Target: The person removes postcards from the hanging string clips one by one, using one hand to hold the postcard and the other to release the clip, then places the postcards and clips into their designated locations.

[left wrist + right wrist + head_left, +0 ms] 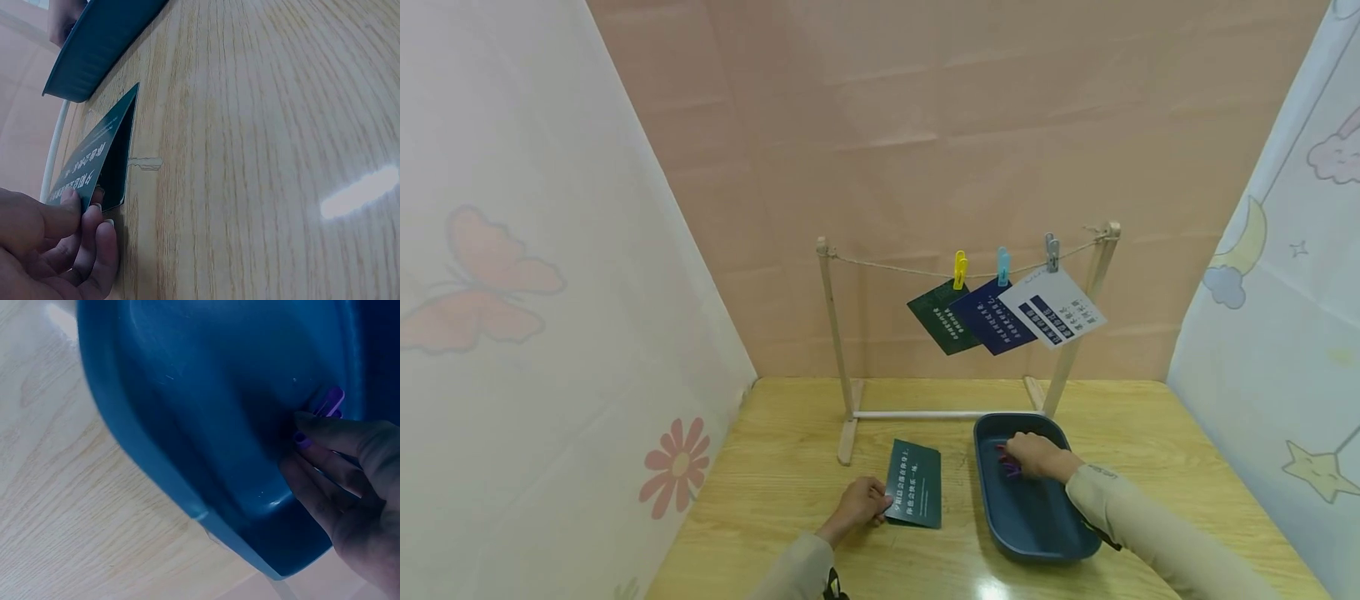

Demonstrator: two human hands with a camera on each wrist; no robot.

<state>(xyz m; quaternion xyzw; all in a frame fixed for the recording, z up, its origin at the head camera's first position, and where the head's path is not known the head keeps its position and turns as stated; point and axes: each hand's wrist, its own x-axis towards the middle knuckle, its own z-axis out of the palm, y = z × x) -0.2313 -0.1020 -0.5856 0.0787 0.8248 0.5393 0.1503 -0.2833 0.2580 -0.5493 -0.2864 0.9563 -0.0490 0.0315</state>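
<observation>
My left hand (862, 502) pinches the near left edge of a dark green folded card (917, 479) with white writing, thumb on top and fingertips beneath. In the left wrist view the card (106, 140) is tented, its upper leaf raised off the lower one. Inside a dark blue basin (1037, 521), my right hand (1037, 454) holds a purple clothespin (330, 403) between thumb and fingers, low over the basin's floor. Some red (1001, 451) shows beside that hand in the head view; the fingers partly hide the clothespin.
Behind, a wooden stand (833, 333) carries a string (887, 267). Yellow (959, 271), light blue (1003, 267) and grey (1052, 254) clothespins hold a green card (943, 321), a navy card (992, 321) and a white card (1048, 308) on it. A white bar (925, 414) joins the stand's feet.
</observation>
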